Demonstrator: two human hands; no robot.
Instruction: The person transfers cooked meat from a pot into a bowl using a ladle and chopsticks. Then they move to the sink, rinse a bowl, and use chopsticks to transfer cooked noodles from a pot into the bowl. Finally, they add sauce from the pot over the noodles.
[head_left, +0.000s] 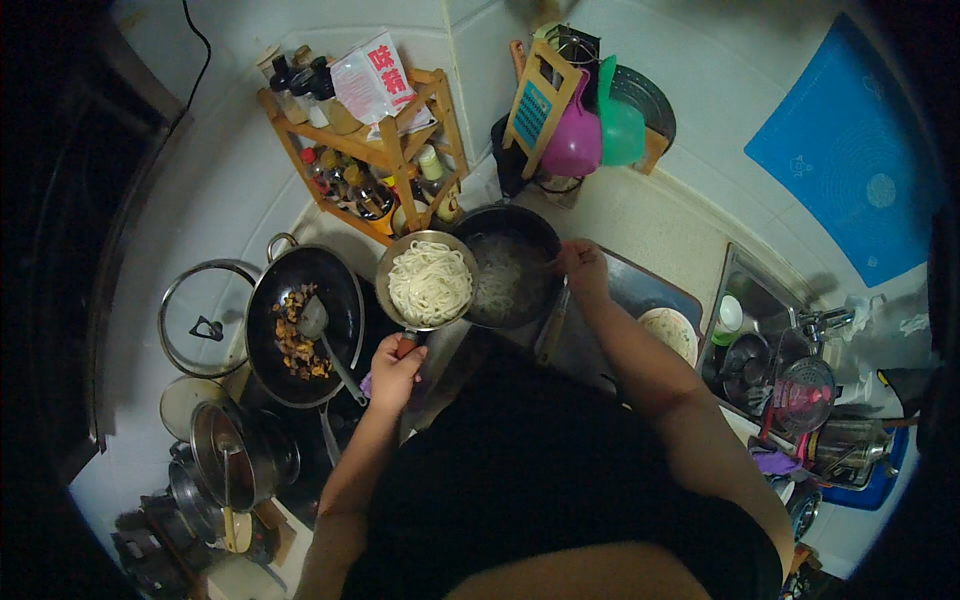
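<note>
My left hand (395, 373) grips the brown handle of a small metal pan or strainer (385, 300). It is heaped with white noodles (430, 283). Just right of it is a dark deep pot (510, 225) with cloudy liquid and some pale noodles in it; the small pan overlaps its left rim. At the pot's right rim is my right hand (585, 268), its fingers curled; whether they hold the rim, a handle or a utensil is unclear. Below that hand lies a knife (553, 322) on the dark board.
To the left a black wok (341, 300) holds browned diced food and a spatula (313, 319), beside a glass lid (206, 300). A wooden spice rack (382, 150) stands behind. At right are a bowl (670, 330), the board (645, 281) and a sink (724, 277) with dishes.
</note>
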